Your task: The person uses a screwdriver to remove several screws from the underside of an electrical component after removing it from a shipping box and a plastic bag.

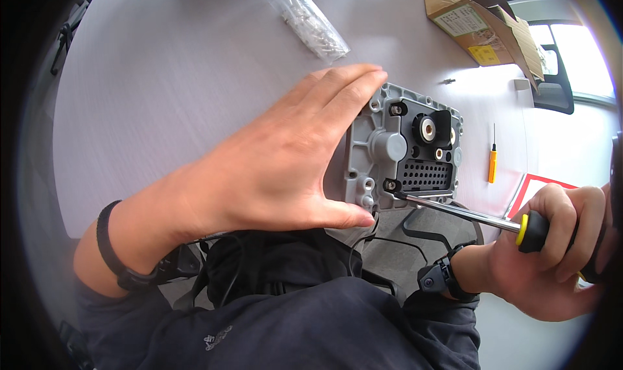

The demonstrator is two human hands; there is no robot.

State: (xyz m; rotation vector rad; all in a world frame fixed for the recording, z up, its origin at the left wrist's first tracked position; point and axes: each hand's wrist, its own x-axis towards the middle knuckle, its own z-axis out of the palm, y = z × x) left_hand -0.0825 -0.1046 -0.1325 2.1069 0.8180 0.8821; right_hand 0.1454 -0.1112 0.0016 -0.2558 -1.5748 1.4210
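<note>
A grey cast-metal housing (389,147) with a black perforated plate (425,175) set into it stands at the table's near edge. My left hand (279,149) grips its left side, fingers at the far corner and thumb at the near one. In my right hand (558,253) is a screwdriver (470,214) with a black and yellow handle and a long steel shaft. The tip reaches the screw (390,185) at the plate's near left corner; whether it sits in the screw head I cannot tell. Another screw (396,110) shows at the far left corner.
Beyond my left hand lies a clear plastic bag (311,26) of small white parts. An open cardboard box (477,26) stands at the far right. Near it lies a small metal piece (449,81). A thin yellow screwdriver (493,162) and a red-bordered sheet (525,191) lie to the right.
</note>
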